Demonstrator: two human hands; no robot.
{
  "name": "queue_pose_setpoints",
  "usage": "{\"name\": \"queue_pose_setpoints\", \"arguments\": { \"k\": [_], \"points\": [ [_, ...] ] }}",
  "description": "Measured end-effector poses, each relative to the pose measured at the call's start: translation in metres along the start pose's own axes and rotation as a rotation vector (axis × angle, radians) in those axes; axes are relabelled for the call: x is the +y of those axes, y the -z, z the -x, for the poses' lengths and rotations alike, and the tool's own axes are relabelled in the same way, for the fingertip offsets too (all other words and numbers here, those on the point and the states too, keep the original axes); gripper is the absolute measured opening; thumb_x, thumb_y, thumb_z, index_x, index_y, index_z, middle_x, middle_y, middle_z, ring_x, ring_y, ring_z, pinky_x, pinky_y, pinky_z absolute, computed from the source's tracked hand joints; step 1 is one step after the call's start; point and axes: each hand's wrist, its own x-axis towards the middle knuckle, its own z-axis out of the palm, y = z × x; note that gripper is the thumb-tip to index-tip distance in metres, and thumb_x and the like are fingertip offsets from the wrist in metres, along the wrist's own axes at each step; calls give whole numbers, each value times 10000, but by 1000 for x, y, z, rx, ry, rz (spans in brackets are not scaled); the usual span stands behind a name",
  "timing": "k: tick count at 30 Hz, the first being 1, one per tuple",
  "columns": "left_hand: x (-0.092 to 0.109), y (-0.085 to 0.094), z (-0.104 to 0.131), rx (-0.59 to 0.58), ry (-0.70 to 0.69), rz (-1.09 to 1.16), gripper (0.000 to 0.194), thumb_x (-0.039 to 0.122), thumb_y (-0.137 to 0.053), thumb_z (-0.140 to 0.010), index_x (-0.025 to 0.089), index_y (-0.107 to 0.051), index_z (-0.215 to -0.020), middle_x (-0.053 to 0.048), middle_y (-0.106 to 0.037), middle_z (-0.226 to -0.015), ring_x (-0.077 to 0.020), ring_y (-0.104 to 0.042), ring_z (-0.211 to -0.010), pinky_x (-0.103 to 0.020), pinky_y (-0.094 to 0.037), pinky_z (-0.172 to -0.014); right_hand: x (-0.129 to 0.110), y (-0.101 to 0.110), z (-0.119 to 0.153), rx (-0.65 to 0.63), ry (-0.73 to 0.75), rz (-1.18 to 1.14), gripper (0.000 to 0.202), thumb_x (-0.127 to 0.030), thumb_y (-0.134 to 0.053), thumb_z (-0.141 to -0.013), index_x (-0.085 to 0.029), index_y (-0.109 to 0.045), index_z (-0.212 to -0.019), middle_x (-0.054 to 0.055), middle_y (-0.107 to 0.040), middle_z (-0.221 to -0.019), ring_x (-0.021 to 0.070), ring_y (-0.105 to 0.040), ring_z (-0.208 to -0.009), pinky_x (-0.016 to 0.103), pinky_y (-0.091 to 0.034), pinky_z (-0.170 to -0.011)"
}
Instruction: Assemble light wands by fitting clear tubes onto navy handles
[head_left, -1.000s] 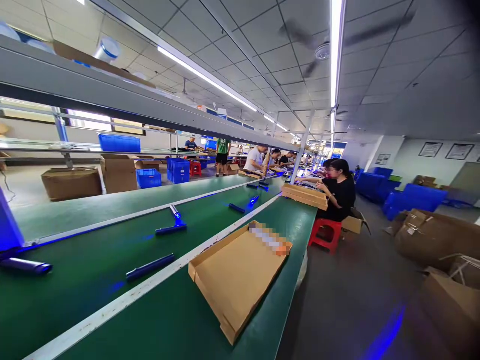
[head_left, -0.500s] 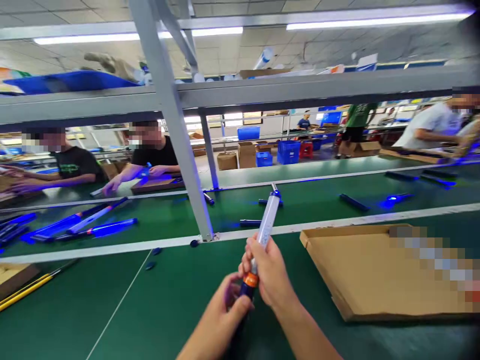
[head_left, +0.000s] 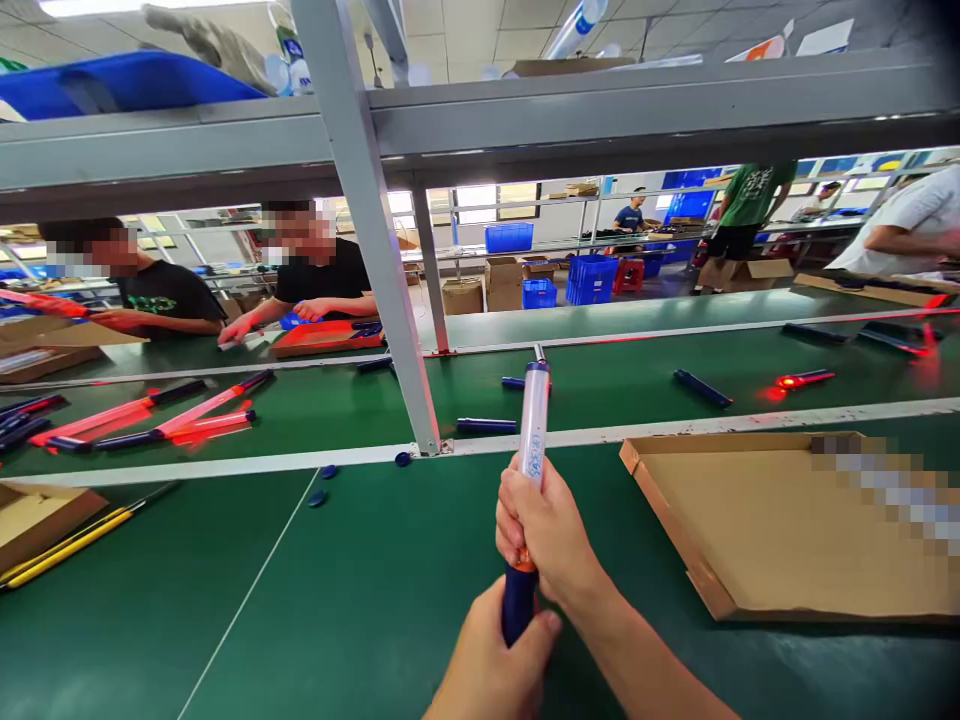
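Note:
A traffic baton (head_left: 535,415) with a clear tube, an orange collar and a dark blue handle points away from me, over the green bench (head_left: 360,590). My right hand (head_left: 546,520) is closed around the lower part of its tube, just above the collar. Below it, my left hand (head_left: 499,640) wraps the dark blue handle, thumb along its side. The baton's tube is unlit and its dark tip faces the belt. Part of the collar is hidden by my right fingers.
An open cardboard tray (head_left: 750,540) lies to the right. Yellow-handled screwdrivers (head_left: 75,545) are at the left, near small dark caps (head_left: 318,498). Red-lit batons (head_left: 214,400) and dark handles (head_left: 701,388) lie on the belt. A metal post (head_left: 375,230) rises ahead; co-workers sit across.
My hands and the baton now stand more upright in view, the left hand a little lower and further right. The lit batons on the belt have turned from blue to red.

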Motion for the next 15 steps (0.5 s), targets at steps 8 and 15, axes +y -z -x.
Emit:
{"name": "queue_pose_setpoints", "arguments": {
  "k": [8, 15],
  "points": [
    [36, -2, -46, 3, -130, -743, 356, 476, -564, -924, 169, -615, -1097, -85, -732, -995, -242, -657, -868, -303, -481, -751, -11, 44, -22, 160, 216, 149, 347, -504, -647, -861, -226, -505, -1011, -53, -591, -698, 121, -588, -514, 260, -511, -491],
    [103, 18, -222, 73, -182, -1363, 256, 297, -539, -974, 141, -588, -1171, -123, -666, -1150, -247, -633, -1047, -398, -478, -916, -78, 209, -4, 638, 326, 798, 508, -587, -601, -873, -199, -583, -1199, 126, -672, -1163, 263, -672, -1025, 415, -532, -888]
  ]
}}
